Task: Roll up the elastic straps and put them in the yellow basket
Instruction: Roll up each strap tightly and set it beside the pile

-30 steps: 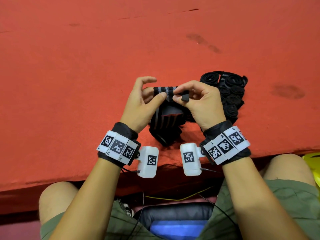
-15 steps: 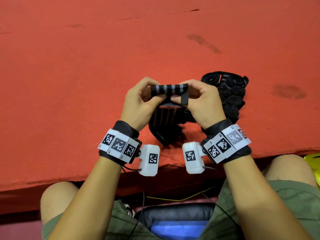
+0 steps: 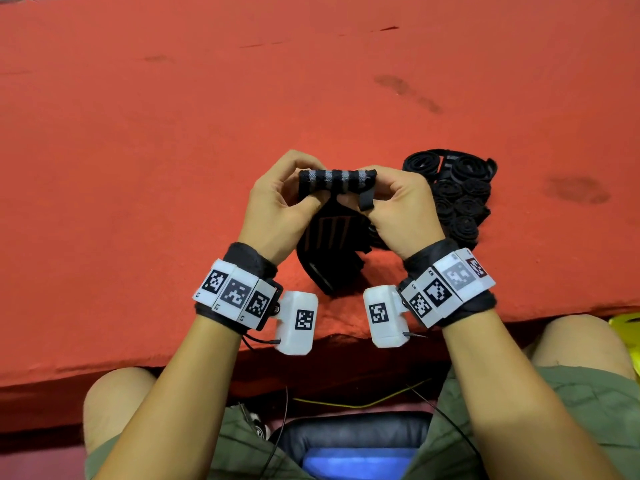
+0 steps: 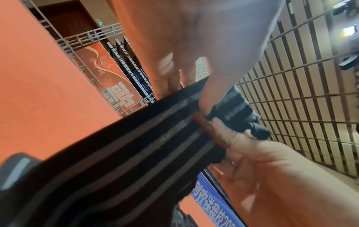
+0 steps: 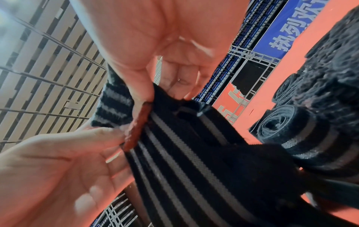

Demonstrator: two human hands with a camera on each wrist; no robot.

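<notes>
clearly mid-roll: over a red felt table (image 3: pixel 173 168), left hand (image 3: pixel 277 209) and right hand (image 3: pixel 398 209) pinch the ends of a striped strap (image 3: pixel 337 180), its tail hanging. next, keep winding tightly. rolled straps (image 3: pixel 457 199) sit just right; basket (image 3: pixel 628 327) at right edge.

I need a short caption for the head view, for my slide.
Both hands, left and right, roll a striped elastic strap above the red table.

You see a red felt table (image 3: pixel 173 150) with dark stains (image 3: pixel 576 190) | green shorts (image 3: pixel 588 410) | a yellow cable (image 3: pixel 360 403) below its edge | blue banner (image 5: pixel 287 30) and slatted ceiling (image 4: pixel 310 92) in your wrist views
</notes>
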